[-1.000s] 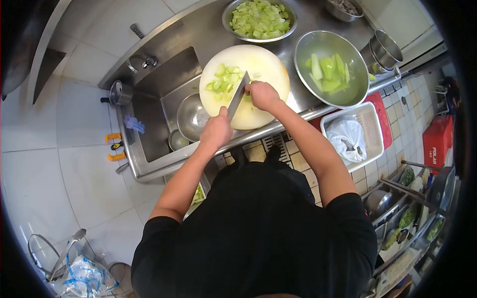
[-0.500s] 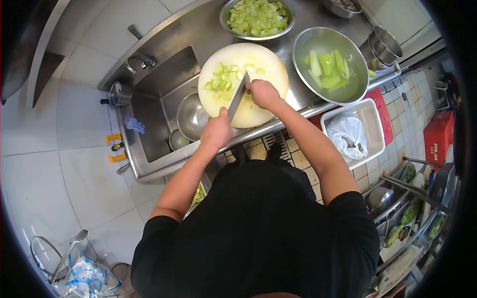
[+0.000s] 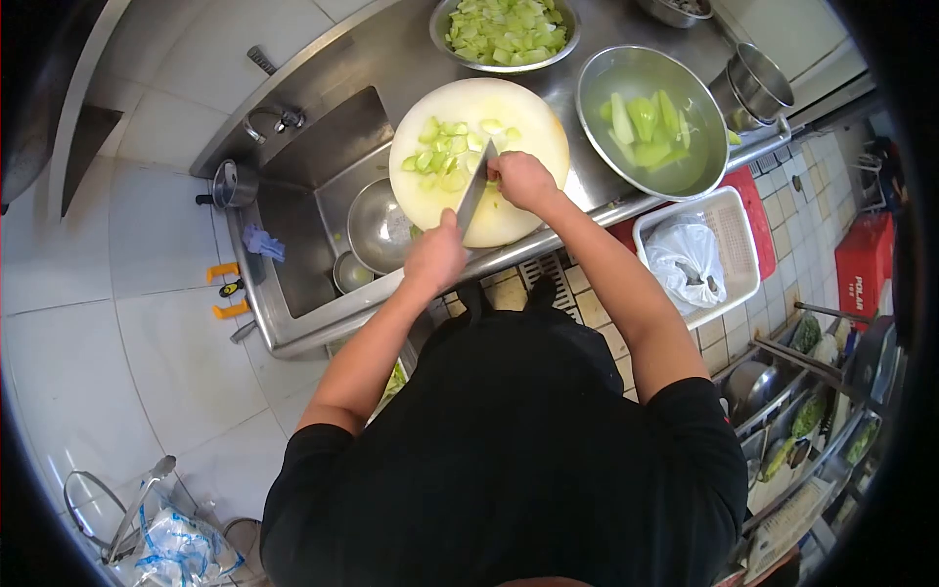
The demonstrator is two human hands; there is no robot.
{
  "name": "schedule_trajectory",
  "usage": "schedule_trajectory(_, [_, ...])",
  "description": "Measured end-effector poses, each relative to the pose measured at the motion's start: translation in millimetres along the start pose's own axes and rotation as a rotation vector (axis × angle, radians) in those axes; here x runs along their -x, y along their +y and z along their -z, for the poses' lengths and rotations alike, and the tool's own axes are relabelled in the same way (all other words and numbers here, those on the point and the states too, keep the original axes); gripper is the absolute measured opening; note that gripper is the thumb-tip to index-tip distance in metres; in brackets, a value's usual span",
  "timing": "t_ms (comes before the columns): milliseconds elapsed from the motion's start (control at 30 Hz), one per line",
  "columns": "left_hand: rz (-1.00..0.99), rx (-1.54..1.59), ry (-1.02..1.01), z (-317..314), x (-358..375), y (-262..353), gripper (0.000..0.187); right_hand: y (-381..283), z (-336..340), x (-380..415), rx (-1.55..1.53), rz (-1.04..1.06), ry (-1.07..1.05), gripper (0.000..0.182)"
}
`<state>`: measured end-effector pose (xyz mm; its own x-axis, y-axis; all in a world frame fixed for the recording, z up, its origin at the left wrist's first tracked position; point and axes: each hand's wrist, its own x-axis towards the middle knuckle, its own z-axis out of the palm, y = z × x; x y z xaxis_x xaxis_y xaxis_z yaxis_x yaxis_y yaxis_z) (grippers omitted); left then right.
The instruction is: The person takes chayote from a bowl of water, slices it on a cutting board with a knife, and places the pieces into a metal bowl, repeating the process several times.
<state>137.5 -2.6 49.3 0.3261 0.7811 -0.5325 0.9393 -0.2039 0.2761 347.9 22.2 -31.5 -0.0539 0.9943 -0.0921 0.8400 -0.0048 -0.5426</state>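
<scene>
My left hand is closed around the handle of a kitchen knife, whose broad blade slants up and away over a round white cutting board. Beside the blade's right face is my right hand, its fingers curled down at the board. What they grip is mostly hidden by the hand. Cut pale green vegetable pieces lie on the board left of the blade, with a few more beyond its tip. The board rests on the steel counter near its front edge.
A steel bowl of water with larger green vegetable pieces stands right. Behind the board sits a bowl heaped with chopped pieces. Left is a sink with bowls in it. A white basket holding a plastic bag is below the counter's edge.
My left hand and the knife have shifted slightly up and to the right. My right hand stays beside the blade, nearly in place.
</scene>
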Motion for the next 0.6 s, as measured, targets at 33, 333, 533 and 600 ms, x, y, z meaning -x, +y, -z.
schedule_trajectory(33, [-0.015, -0.024, -0.018, -5, -3, -2, 0.029, 1, 0, -1, 0.006, -0.002, -0.005, 0.020])
schedule_trajectory(333, [-0.002, -0.016, -0.006, 11, 4, 4, 0.028, 1, 10, 1, 0.040, -0.026, -0.012, 0.015])
schedule_trajectory(533, [-0.051, -0.041, 0.021, -7, 3, -4, 0.026, 6, 1, 2, 0.033, -0.009, -0.012, 0.012])
schedule_trajectory(600, [-0.068, -0.039, 0.043, -3, 1, 0, 0.024, 14, -5, 1, 0.040, 0.010, 0.030, 0.012])
